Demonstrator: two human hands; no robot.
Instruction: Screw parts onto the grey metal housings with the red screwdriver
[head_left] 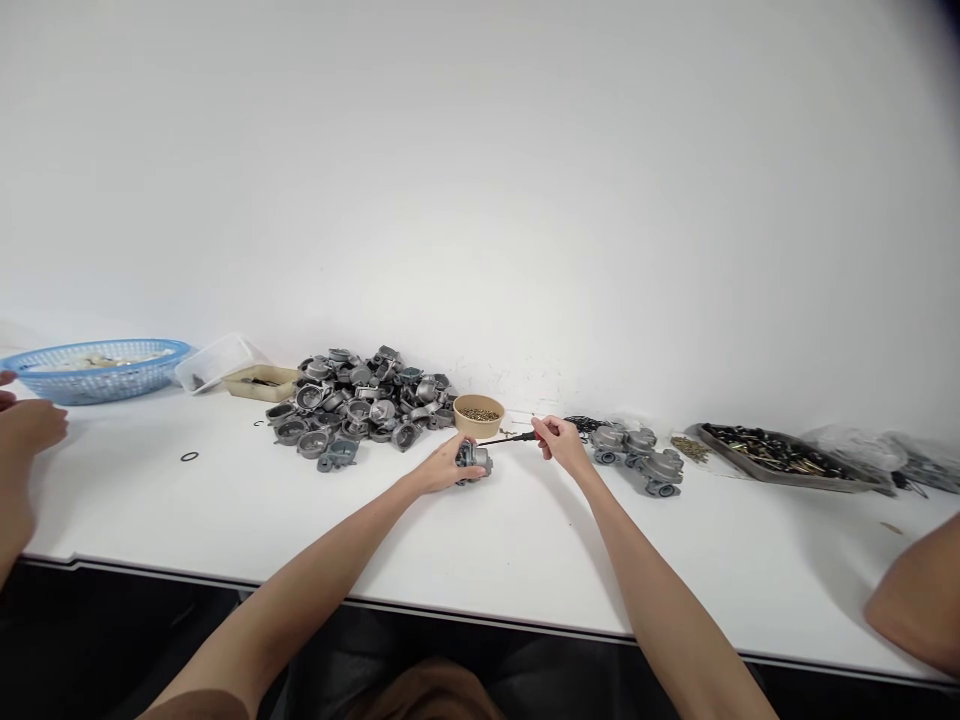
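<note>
- Left hand (442,465) was wrapped around a grey carburetor (480,462), with the fingers bent over its side. That was probably so it would not wobble.
- Right hand (556,438) pinched a screwdriver (527,436) by the handle, with the thumb and fingers together on it. The thin metal rod pointed left at the carburetor, as if lined up with it. It was too small to tell if the tip touched.
- The two hands were apart, with the rod between them.
- The carburetor was low in the middle of the desk (525,560), in front of a round tan bowl (478,430). It was hard to tell if its bottom touched the desk.
- Tiny brass-coloured bits (478,414) filled the bowl. It seemed to sit close so they were easy to reach.
- A big heap of grey metal parts (360,400) lay to the left, and a few carburetors (660,468) stood to the right. Maybe the two groups were split so they would not mix.
- Farther right, a dark tray (739,465) held many thin black and gold pieces, likely so they would not roll away.
- At the far left, another person's hand (34,420) was near a blue basket (105,387). What it held could not be seen.
</note>
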